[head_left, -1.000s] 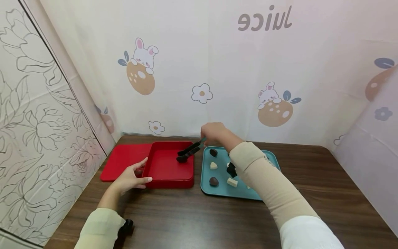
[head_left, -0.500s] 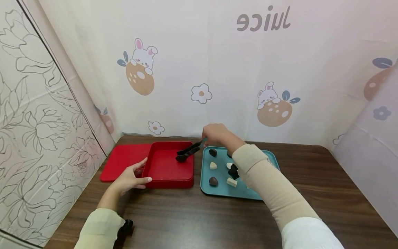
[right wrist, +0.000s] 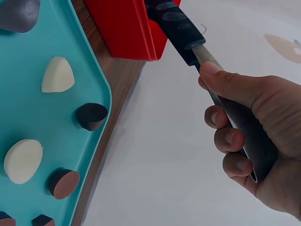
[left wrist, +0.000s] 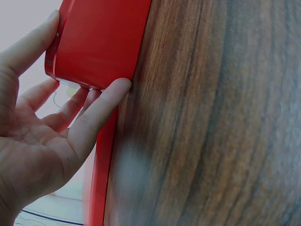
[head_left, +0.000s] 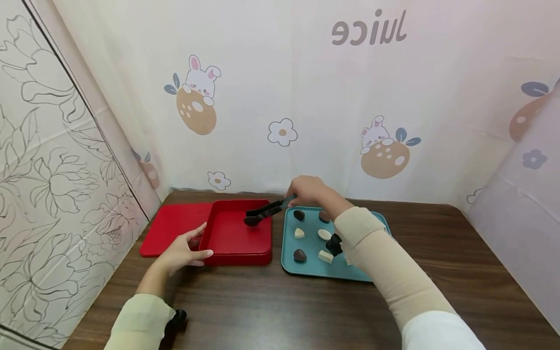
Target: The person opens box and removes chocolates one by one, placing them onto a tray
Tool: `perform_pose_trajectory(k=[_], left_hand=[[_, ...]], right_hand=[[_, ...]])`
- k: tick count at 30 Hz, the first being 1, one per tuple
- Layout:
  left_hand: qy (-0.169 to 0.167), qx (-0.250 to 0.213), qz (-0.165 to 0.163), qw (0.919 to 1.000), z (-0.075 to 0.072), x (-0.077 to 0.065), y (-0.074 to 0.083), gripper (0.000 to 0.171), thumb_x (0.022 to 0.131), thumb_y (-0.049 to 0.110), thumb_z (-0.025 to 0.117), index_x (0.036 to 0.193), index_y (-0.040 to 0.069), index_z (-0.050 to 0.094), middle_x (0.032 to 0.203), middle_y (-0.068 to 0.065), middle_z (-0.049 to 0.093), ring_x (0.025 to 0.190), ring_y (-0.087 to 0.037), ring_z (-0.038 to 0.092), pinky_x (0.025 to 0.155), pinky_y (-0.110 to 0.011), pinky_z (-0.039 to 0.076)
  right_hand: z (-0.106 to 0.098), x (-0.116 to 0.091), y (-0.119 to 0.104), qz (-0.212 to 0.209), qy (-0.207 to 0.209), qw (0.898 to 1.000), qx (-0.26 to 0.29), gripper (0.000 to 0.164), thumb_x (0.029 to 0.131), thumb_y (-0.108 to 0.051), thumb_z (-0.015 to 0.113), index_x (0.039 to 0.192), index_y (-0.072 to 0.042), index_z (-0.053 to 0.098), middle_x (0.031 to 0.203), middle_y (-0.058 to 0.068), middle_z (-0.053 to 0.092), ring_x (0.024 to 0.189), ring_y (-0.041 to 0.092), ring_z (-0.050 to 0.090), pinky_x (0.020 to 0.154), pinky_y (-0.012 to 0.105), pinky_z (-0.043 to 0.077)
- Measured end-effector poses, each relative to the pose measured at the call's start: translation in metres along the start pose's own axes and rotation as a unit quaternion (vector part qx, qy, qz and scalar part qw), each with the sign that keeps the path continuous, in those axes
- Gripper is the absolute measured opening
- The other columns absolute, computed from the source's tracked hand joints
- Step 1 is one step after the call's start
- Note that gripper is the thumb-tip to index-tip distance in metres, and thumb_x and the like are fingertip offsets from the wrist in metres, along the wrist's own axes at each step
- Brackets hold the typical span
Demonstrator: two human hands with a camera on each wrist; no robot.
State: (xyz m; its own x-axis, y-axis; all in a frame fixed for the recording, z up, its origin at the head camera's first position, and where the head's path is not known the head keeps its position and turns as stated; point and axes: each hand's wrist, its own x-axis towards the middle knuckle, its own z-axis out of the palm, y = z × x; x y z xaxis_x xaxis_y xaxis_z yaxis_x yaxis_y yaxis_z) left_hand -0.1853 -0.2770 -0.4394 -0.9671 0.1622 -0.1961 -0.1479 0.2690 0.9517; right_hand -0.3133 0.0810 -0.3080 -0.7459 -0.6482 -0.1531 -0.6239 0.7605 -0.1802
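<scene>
My right hand (head_left: 308,190) grips a pair of dark tongs (right wrist: 181,30) by the handle, thumb on one side and fingers on the other. The black tips of the tongs (head_left: 262,213) reach over the right part of a red rectangular box (head_left: 232,260). Whether a dark piece sits between the tips cannot be told. At the box's left front corner is my left hand (head_left: 183,250), its fingers and thumb spread against the walls. Right of the box, a teal tray (head_left: 288,267) bears several brown and cream chocolate-like pieces, among them a white oval (right wrist: 23,161).
A flat red panel, perhaps the lid (head_left: 168,228), lies left of the box, partly behind my left hand. Dark wood table (head_left: 253,311) spreads in front. A patterned curtain (head_left: 245,160) rises behind the table's back edge. My right sleeve hides part of the tray.
My right hand and forearm have shifted slightly right, uncovering more pieces on the tray. The tong tips have moved a little left over the box. My left hand has kept its place.
</scene>
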Motion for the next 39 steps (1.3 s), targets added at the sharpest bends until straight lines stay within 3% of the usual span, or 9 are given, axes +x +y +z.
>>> perform_pose_trajectory(k=[9, 13, 22, 24, 29, 34, 39], left_hand=[[-0.004, -0.008, 0.004, 1.0, 0.0, 0.0, 0.0, 0.096, 0.081, 0.012, 0.08, 0.157, 0.015, 0.021, 0.151, -0.027, 0.025, 0.133, -0.046, 0.028, 0.075, -0.047, 0.058], [0.0, -0.006, -0.001, 1.0, 0.001, -0.001, 0.001, 0.095, 0.082, 0.012, 0.08, 0.157, 0.016, 0.021, 0.15, -0.026, 0.026, 0.133, -0.045, 0.029, 0.075, -0.046, 0.058], [0.002, 0.001, -0.002, 1.0, 0.002, -0.001, 0.001, 0.096, 0.082, 0.013, 0.08, 0.157, 0.015, 0.02, 0.15, -0.027, 0.026, 0.132, -0.047, 0.031, 0.074, -0.047, 0.058], [0.001, 0.0, 0.0, 1.0, 0.002, -0.001, 0.001, 0.096, 0.082, 0.013, 0.08, 0.157, 0.015, 0.02, 0.151, -0.027, 0.026, 0.132, -0.047, 0.031, 0.074, -0.048, 0.058], [-0.001, -0.001, -0.002, 1.0, 0.003, -0.001, 0.0, 0.096, 0.082, 0.013, 0.08, 0.157, 0.015, 0.019, 0.15, -0.028, 0.025, 0.131, -0.048, 0.031, 0.074, -0.048, 0.058], [0.001, -0.002, -0.005, 1.0, 0.002, -0.001, 0.0, 0.096, 0.082, 0.014, 0.08, 0.157, 0.015, 0.02, 0.149, -0.028, 0.027, 0.131, -0.047, 0.032, 0.075, -0.047, 0.058], [0.006, -0.003, -0.01, 0.9999, 0.002, 0.001, -0.001, 0.096, 0.081, 0.016, 0.081, 0.157, 0.016, 0.022, 0.149, -0.026, 0.028, 0.131, -0.047, 0.032, 0.075, -0.046, 0.058]], right_hand=[[0.008, -0.019, 0.004, -0.031, 0.034, 0.999, 0.008, 0.021, 0.089, -0.025, 0.073, 0.107, -0.014, 0.077, 0.09, -0.004, 0.073, 0.073, 0.011, 0.059, 0.065, 0.029, 0.053], [0.011, -0.033, 0.002, -0.023, 0.055, 0.998, 0.016, 0.025, 0.089, -0.024, 0.073, 0.111, -0.013, 0.076, 0.084, -0.004, 0.072, 0.069, 0.01, 0.058, 0.059, 0.027, 0.05], [0.021, -0.06, 0.004, -0.062, 0.113, 0.992, 0.001, 0.032, 0.089, -0.028, 0.073, 0.117, -0.012, 0.073, 0.061, -0.007, 0.061, 0.053, 0.006, 0.046, 0.045, 0.023, 0.037], [0.024, -0.066, 0.007, -0.068, 0.128, 0.989, -0.001, 0.032, 0.088, -0.028, 0.074, 0.116, -0.012, 0.073, 0.066, -0.005, 0.065, 0.051, 0.005, 0.045, 0.045, 0.022, 0.036], [0.027, -0.085, 0.012, -0.08, 0.167, 0.983, 0.002, 0.031, 0.087, -0.025, 0.075, 0.115, -0.011, 0.074, 0.095, 0.0, 0.074, 0.058, 0.002, 0.051, 0.049, 0.022, 0.042], [0.028, -0.109, 0.018, -0.08, 0.199, 0.977, 0.009, 0.031, 0.086, -0.022, 0.076, 0.114, -0.008, 0.074, 0.096, 0.002, 0.074, 0.064, 0.004, 0.058, 0.052, 0.022, 0.046], [0.032, -0.129, 0.024, -0.051, 0.2, 0.979, 0.003, 0.03, 0.086, -0.021, 0.076, 0.114, -0.012, 0.074, 0.095, 0.0, 0.074, 0.058, 0.001, 0.052, 0.047, 0.022, 0.042]])
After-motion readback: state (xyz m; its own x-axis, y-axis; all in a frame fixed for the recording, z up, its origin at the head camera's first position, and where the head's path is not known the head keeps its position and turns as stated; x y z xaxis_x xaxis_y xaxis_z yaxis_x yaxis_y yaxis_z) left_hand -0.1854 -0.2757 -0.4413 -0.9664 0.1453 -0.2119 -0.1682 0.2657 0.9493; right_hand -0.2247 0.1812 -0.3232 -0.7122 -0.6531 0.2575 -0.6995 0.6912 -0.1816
